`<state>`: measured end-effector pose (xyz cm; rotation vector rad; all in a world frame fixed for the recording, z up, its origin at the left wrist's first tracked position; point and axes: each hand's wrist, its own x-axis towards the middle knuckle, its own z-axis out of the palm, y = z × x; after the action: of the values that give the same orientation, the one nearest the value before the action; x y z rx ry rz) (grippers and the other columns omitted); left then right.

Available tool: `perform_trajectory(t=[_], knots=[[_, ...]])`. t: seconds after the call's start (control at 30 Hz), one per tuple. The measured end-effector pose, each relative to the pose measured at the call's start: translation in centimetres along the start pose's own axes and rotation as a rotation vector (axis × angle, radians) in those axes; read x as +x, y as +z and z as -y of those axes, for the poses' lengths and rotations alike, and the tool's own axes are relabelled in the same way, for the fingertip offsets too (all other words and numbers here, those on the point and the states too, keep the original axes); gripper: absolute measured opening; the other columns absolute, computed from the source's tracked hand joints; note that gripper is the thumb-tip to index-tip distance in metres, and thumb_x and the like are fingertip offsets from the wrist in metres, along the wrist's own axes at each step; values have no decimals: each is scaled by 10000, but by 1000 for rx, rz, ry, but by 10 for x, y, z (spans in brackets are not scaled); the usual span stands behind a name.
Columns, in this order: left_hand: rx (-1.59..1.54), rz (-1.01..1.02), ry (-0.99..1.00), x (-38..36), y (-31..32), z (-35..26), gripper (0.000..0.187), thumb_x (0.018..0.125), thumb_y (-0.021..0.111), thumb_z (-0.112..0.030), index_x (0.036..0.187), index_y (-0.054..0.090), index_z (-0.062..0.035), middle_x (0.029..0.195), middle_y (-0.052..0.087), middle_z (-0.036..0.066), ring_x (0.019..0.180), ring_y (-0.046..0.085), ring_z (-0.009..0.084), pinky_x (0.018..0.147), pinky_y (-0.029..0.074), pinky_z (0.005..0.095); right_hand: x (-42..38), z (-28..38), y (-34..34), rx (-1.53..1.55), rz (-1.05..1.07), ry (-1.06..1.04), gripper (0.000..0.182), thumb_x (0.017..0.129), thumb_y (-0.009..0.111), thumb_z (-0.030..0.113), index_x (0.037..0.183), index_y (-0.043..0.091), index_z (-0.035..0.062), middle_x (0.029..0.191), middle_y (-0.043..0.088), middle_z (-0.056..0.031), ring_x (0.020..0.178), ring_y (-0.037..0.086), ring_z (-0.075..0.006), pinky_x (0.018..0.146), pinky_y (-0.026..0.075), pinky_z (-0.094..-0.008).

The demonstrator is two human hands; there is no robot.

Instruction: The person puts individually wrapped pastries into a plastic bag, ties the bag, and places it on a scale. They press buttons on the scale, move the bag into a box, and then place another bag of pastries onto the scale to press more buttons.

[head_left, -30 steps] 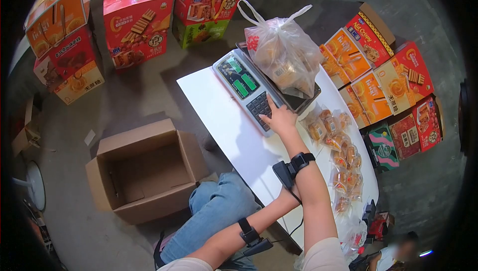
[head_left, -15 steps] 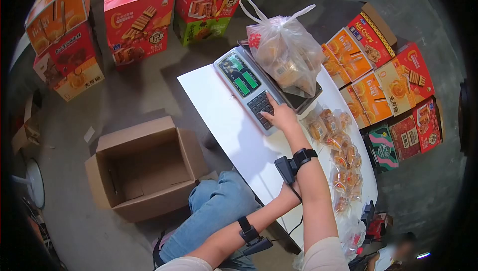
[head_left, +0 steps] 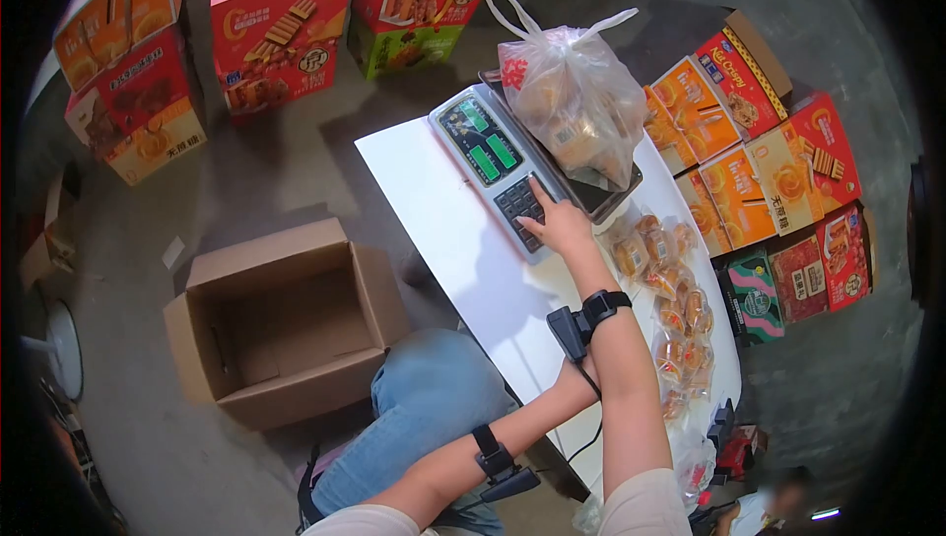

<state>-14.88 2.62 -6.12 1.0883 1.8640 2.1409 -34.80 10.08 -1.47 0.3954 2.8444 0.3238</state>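
My right hand is over the keypad of a digital scale, index finger stretched onto the keys and thumb apart. It holds nothing. A tied translucent plastic bag full of wrapped baked goods sits on the scale's dark pan. The green displays are lit. My left hand is mostly hidden behind my right forearm, its fingers out of sight. Right of my right arm, several individually wrapped pastries lie on the white table.
An open cardboard box stands on the floor at left. Colourful snack boxes stand beyond the table, and more boxes are grouped at right. A cable hangs from my right wrist strap. A person is at lower right.
The view has shifted slightly. My right index finger sits a little nearer the top of the keypad, with the hand still over the keys. The bag stays on the scale.
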Motion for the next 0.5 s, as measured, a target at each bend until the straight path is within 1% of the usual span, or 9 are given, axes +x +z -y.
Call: perform_trajectory(t=[0.07,0.17,0.23,0.37,0.5], knots=[[29,3,12,2,0,0,366,781,579,-220,1075,507,-16,1068,545,159,1025,511,302,894,395,378,0,0,-1,-4,-8,-5,769,759,510,604,1389,143,360,986,570,-221,862,607,-321,719,501,-422],[-35,17,-39,1,3,2,395,769,593,-238,1080,502,-11,1073,543,165,1025,510,311,886,401,381,-2,0,-2,-10,-30,-15,771,759,508,606,1390,142,357,970,576,-218,855,609,-322,721,501,-422],[3,64,-40,1,3,4,421,759,607,-251,1084,497,-9,1081,537,170,1025,510,314,876,409,384,-1,0,-3,-6,-12,-12,771,761,509,601,1391,142,351,957,582,-217,854,609,-324,722,501,-421],[18,52,-32,1,2,3,429,758,613,-259,1086,495,-9,1081,535,171,1018,513,312,866,415,385,-2,0,-2,-7,-25,-23,761,764,509,593,1390,154,347,954,584,-224,857,608,-331,720,502,-425],[9,3,18,1,4,3,438,766,608,-261,1106,488,-13,1097,526,168,1030,506,309,880,405,393,-3,2,-5,-2,-36,-21,741,770,510,575,1387,168,348,959,587,-208,856,608,-326,730,498,-430]])
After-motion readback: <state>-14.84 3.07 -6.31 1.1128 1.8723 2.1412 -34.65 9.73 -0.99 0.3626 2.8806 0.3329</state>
